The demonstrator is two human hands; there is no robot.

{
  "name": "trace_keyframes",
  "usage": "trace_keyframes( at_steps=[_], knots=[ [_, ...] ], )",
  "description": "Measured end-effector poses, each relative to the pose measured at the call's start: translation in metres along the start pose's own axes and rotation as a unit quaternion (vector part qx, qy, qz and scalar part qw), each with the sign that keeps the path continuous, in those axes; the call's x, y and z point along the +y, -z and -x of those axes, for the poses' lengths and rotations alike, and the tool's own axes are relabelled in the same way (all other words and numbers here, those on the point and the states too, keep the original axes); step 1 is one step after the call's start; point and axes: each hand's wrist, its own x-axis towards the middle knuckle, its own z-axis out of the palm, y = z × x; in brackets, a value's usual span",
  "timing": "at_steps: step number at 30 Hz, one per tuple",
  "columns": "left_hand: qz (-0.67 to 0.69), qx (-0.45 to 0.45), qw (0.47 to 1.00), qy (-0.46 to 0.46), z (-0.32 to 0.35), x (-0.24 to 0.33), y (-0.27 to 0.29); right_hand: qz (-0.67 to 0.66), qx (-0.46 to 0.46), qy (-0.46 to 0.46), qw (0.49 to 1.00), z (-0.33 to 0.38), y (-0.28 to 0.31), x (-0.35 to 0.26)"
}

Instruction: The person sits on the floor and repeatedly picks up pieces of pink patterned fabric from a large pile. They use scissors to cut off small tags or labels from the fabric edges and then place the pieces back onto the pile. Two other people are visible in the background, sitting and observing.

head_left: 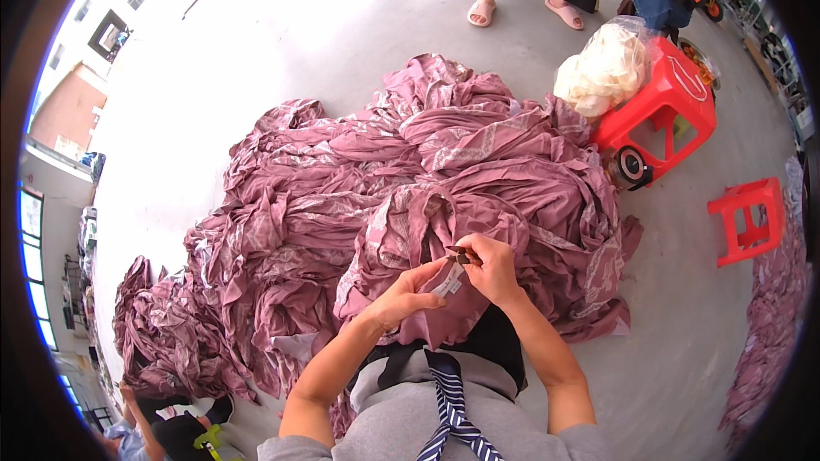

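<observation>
- Grey floor (675,290) surrounds the work.
- Left hand (403,298) pinches the mauve cloth (444,322); right hand (490,271) grips a small dark tool (462,258).
- Between them, the white label (449,283) slants away rightward, nearer the left thumb.
- Beyond both hands, a mauve fabric pile (342,162) spreads.

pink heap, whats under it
Only its edges help: grey floor shows around the pink heap. Whatever lies beneath its middle is covered by the bunched cloth, so that can't be seen.
</observation>
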Motion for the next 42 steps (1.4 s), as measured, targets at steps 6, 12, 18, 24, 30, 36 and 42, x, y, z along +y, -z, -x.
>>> trace_keyframes(
  at_steps=[6, 12, 18, 24, 30, 36, 42],
  knots=[
    [0.012, 0.004, 1.000, -0.005, 0.003, -0.001, 0.001, 0.011, 0.088, -0.146, 0.985, -0.011, 0.025, 0.009],
    [-0.010, 0.014, 0.999, -0.035, 0.001, -0.004, 0.000, 0.124, -0.025, -0.013, 0.992, 0.008, 0.027, -0.040],
    [-0.038, 0.034, 0.997, -0.057, -0.001, -0.009, -0.005, 0.172, -0.043, -0.017, 0.984, 0.016, 0.020, -0.042],
    [-0.067, 0.037, 0.993, -0.087, -0.003, -0.014, -0.006, 0.189, -0.045, -0.026, 0.981, 0.018, 0.022, -0.042],
    [-0.225, 0.079, 0.971, -0.029, -0.002, -0.020, -0.002, 0.233, -0.014, -0.003, 0.972, 0.016, 0.017, -0.037],
    [-0.130, 0.062, 0.985, -0.094, -0.005, -0.014, -0.012, -0.148, 0.056, -0.158, 0.975, 0.005, 0.022, -0.023],
    [-0.101, 0.041, 0.992, -0.059, -0.005, -0.008, -0.010, -0.105, -0.006, -0.127, 0.986, 0.005, 0.001, 0.002]
  ],
)
